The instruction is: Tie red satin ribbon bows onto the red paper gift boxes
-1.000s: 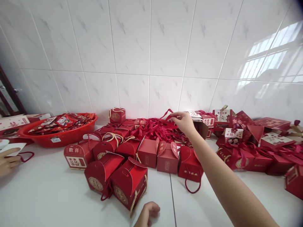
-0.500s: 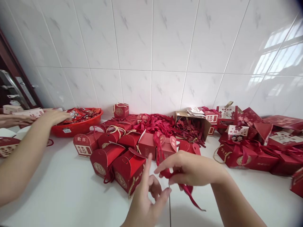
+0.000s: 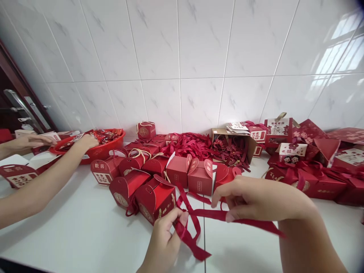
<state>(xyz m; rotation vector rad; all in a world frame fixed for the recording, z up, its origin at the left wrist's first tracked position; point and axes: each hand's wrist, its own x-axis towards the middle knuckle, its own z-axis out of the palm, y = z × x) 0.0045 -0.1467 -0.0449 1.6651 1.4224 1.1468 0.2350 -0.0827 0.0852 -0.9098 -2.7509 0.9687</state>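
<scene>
My left hand (image 3: 166,237) pinches a red ribbon (image 3: 196,250) between thumb and fingertips, and its loops and a cut end hang below them. To the right, my right hand (image 3: 250,199) has its curled fingers on another stretch of the ribbon, drawn out sideways with the tail trailing under the palm. Just behind my left hand stands a red gift box (image 3: 155,199) with a rounded flap top and a rope cord. A paler red box (image 3: 200,178) is behind the ribbon, and a red box with a curved flap (image 3: 226,176) is partly hidden by my right hand.
Another person's arm (image 3: 54,182) reaches into a red basin (image 3: 104,151) of wrapped sweets on the left. A heap of red ribbons (image 3: 193,146) and a cardboard box (image 3: 251,149) of dark red strips lie near the wall. More red boxes (image 3: 309,184) stand at right.
My left hand has closed on the ribbon. My right hand has moved right, and the ribbon now stretches between both hands. The other person's hand has moved farther into the basin.
</scene>
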